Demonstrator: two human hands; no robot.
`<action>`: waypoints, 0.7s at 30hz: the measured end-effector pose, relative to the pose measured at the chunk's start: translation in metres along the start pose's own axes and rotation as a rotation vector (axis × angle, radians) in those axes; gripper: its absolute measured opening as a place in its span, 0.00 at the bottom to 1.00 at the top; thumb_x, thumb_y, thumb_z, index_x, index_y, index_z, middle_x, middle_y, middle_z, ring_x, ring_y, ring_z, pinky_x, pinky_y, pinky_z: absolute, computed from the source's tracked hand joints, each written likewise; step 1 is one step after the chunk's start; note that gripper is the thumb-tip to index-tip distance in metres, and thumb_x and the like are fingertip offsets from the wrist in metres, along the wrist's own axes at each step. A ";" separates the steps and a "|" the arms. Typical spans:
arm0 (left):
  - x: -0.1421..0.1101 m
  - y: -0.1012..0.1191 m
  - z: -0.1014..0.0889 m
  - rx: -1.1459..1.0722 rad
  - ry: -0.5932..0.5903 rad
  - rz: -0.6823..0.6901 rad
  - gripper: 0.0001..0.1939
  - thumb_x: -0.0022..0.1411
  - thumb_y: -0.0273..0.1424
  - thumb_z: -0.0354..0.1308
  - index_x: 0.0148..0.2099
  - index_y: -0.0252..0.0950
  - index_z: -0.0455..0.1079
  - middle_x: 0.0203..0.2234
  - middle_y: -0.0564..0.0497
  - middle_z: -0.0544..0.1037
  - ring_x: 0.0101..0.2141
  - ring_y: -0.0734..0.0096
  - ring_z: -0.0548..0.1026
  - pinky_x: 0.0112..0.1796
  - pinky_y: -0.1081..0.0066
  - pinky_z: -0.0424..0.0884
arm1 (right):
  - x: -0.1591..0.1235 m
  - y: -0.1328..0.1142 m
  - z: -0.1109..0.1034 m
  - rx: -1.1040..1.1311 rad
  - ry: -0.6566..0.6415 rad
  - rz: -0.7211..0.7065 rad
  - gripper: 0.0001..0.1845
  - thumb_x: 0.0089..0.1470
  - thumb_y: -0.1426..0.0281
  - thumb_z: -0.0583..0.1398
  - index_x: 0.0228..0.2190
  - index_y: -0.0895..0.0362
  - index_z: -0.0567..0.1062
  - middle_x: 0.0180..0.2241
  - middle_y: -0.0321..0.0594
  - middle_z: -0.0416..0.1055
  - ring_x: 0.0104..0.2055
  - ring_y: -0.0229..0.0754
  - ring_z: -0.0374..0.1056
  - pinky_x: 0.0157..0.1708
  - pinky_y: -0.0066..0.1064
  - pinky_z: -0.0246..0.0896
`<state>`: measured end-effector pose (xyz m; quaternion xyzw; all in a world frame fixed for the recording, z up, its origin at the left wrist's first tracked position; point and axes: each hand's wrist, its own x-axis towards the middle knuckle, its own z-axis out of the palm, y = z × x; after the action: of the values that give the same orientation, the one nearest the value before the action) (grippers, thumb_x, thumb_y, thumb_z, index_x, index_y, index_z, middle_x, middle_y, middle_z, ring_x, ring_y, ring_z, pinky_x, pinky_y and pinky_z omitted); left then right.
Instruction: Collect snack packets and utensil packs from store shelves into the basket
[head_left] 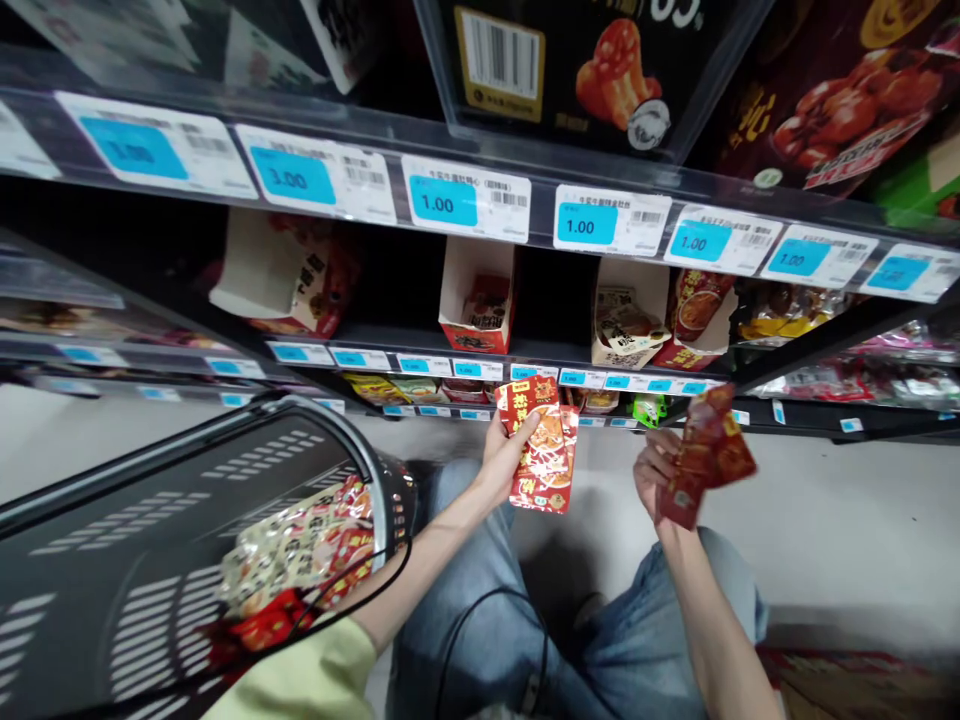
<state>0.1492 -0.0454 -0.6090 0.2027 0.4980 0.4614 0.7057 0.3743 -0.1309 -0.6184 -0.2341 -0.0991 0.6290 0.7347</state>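
In the middle of the head view, my left hand [504, 455] grips red snack packets [546, 470] printed with yellow lettering and a bowl of food. The thumb presses on their front, and at least two packets overlap there. To the right, my right hand [654, 470] is closed around dark red snack packets [701, 460], fanned apart and a little blurred. Both hands are above my knees, in front of the low shelf. On that shelf stand a red and white open box [476, 335] with a few packets and a cream box [630, 350] holding more.
A grey shopping basket [97, 480] on the left contains several snack packets [300, 545]. Price tags [465, 200] line the shelf edge above my hands. A black cable [442, 655] loops over my left arm and legs. Another red box [694, 350] sits at the shelf's right.
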 end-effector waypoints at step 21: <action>-0.003 -0.018 -0.009 0.106 -0.085 0.082 0.32 0.55 0.51 0.69 0.56 0.41 0.70 0.48 0.46 0.82 0.44 0.57 0.81 0.44 0.63 0.78 | -0.015 0.071 0.032 -0.811 0.172 0.031 0.20 0.48 0.56 0.73 0.31 0.54 0.72 0.38 0.35 0.75 0.38 0.39 0.70 0.38 0.27 0.67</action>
<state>0.1493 -0.0584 -0.6252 0.2795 0.4824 0.4539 0.6951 0.2947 -0.1319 -0.6219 -0.5576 -0.2735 0.5282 0.5790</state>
